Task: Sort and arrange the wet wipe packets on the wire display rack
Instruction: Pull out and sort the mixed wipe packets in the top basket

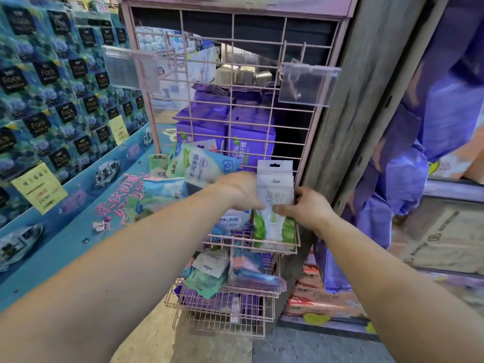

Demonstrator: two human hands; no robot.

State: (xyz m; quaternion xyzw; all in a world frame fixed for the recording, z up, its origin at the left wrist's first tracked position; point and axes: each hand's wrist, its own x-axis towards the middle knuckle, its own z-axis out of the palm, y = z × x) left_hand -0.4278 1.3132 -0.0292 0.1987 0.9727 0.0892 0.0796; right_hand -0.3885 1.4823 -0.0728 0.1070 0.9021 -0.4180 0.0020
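A pink wire display rack (235, 106) stands ahead with basket shelves low down. Both hands grip a stack of white and green wet wipe packets (275, 184), held upright in the right end of the upper basket (297, 244). My left hand (241, 189) holds the stack's left side and my right hand (305, 205) pinches its right side. To the left, blue and green wipe packets (201, 166) lie tilted in a loose heap. The lower basket (264, 290) holds more mixed packets (209, 273), some of them pink and blue.
Purple cartons (248, 142) stand behind the rack's grid. Two clear price-tag holders (306, 85) stick out from the rack. A blue display wall of boxed goods (52, 100) fills the left. A wooden post (366, 100) and purple packages (445, 113) are on the right.
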